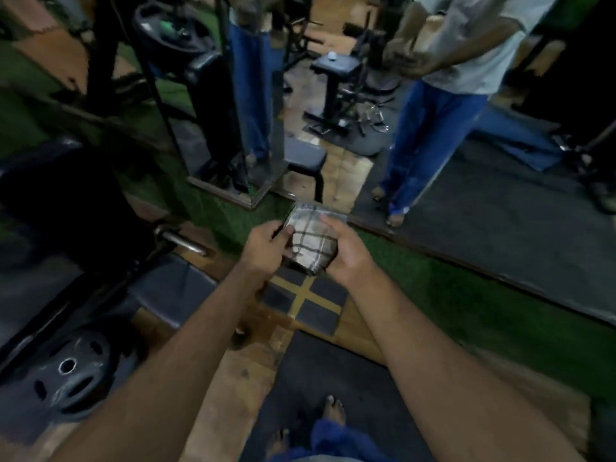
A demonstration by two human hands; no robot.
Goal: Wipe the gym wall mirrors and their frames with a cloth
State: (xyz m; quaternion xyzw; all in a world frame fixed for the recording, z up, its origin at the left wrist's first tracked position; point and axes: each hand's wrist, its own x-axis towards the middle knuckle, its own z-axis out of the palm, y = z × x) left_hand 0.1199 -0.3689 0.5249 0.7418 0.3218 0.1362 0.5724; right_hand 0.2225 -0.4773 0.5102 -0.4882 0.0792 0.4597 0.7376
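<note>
Cloth point(310, 241) folded, gripped between left hand point(263, 245), right hand point(346, 255)

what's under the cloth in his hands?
Below the folded checked cloth, held by left hand and right hand, lie black floor tiles; its underside is hidden.

A gym: weight plates point(71, 371), a barbell point(181, 241), padded benches point(305, 156) and wall mirrors point(466, 181).

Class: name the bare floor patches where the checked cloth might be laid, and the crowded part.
Free: the dark rubber mat by the bare foot, and the green turf strip along the mirror frame. Crowded: the left, with the black weight plate and steel bar. Both hands, left and right, hold the checked cloth.
</note>
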